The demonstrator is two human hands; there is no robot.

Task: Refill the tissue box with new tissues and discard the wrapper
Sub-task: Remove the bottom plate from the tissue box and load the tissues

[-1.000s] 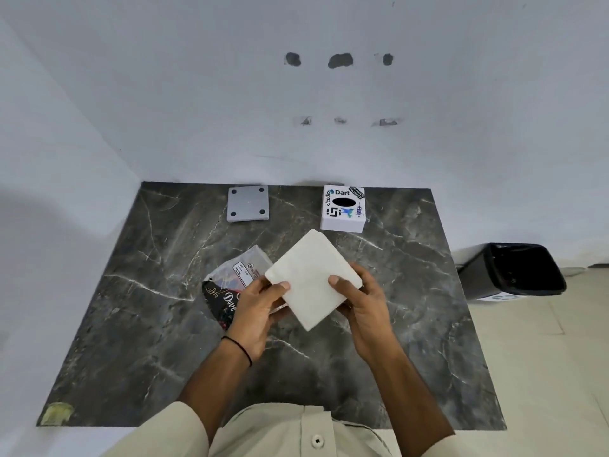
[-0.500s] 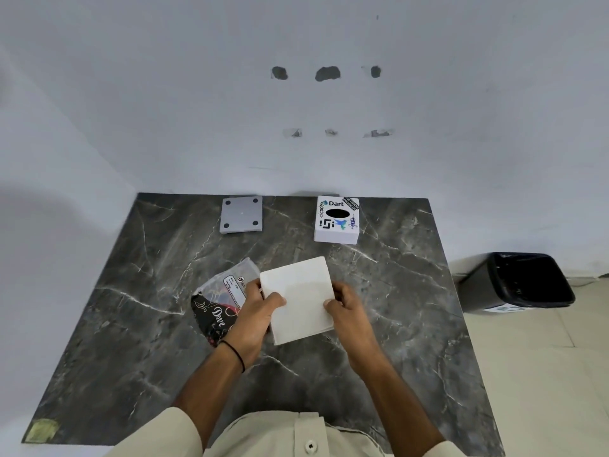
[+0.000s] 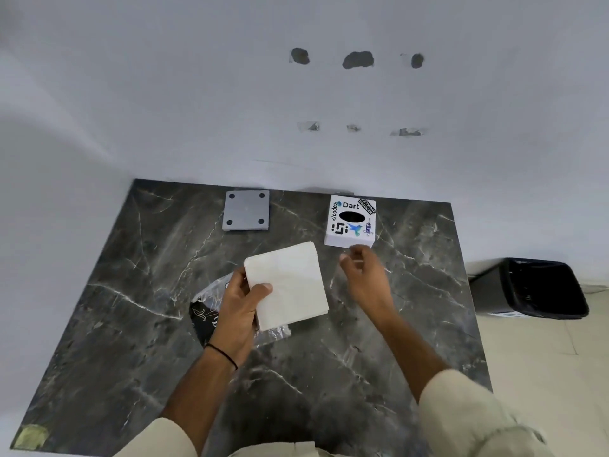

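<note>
Tissue stack (image 3: 290, 285): unwrapped, in our left hand (image 3: 239, 303) grip mid-worktop. Right hand (image 3: 362, 275) loosely open, empty, near tissue box (image 3: 351, 222) at far edge. Wrapper (image 3: 207, 311) undiscarded; refilling remains.

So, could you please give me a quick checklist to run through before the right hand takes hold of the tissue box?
1. Tissue stack held securely: ok, left hand grips its left edge.
2. Right hand free: ok, empty, just short of the tissue box.
3. Box upright, slot on top: ok.
4. Box already emptied: cannot tell, slot shows only black.
5. Grey base plate off the box: ok, it lies apart on the table.
6. Wrapper discarded: not ok, it lies under the left hand; bin stands right of the table.
</note>
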